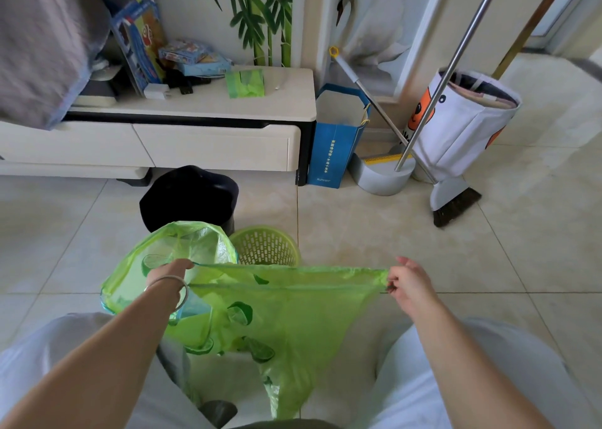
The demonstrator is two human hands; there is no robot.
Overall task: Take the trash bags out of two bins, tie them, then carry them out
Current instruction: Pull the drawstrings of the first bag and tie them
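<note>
A flat green trash bag [293, 311] with lime prints is stretched between my hands above my lap. My left hand [169, 272] grips its top left corner and my right hand [407, 282] pinches its top right corner. Behind my left hand a bin lined with a green bag [136, 285] stands on the floor. A green slotted basket [265, 246] sits upside down just right of it. A black trash bag [189, 197] sits on the floor behind them.
A low cream TV cabinet [211, 142] runs along the wall, with a roll of green bags [246, 83] on top. A blue paper bag [335, 148], a dustpan [381, 174], a broom [456, 207] and a white fabric hamper [462, 125] stand to the right.
</note>
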